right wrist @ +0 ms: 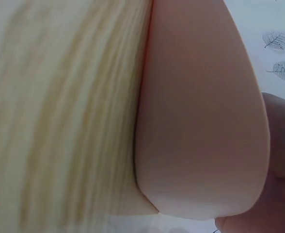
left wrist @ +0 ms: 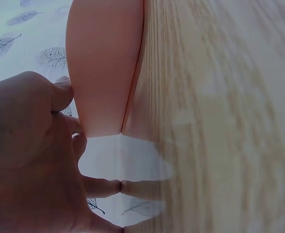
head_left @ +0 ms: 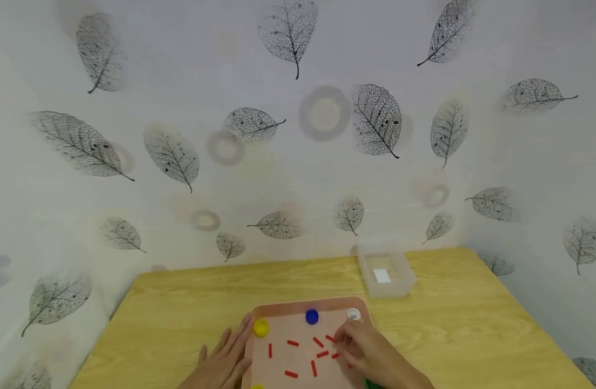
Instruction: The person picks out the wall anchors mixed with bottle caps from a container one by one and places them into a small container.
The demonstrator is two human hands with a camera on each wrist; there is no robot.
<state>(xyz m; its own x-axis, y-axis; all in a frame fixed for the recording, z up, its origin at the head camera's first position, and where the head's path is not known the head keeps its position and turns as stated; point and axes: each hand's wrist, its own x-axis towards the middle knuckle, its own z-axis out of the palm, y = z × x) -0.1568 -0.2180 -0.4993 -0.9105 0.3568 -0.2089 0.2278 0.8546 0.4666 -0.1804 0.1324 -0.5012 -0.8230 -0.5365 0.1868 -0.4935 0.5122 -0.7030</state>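
Note:
A pink tray lies on the wooden table, with several short red sticks scattered over its floor. My left hand rests along the tray's left edge with its fingers spread; the left wrist view shows some fingertips on the tabletop. Over the tray's right side is my right hand, fingers bent, thumb and fingertips close to a red stick. Whether it pinches anything is hidden. A yellow round piece, a blue one and a white one lie along the far side.
A clear plastic box with a white label stands behind the tray to the right, near the wall. Part of another yellow piece and something green show at the bottom edge. A leaf-patterned wall closes off the table's far side.

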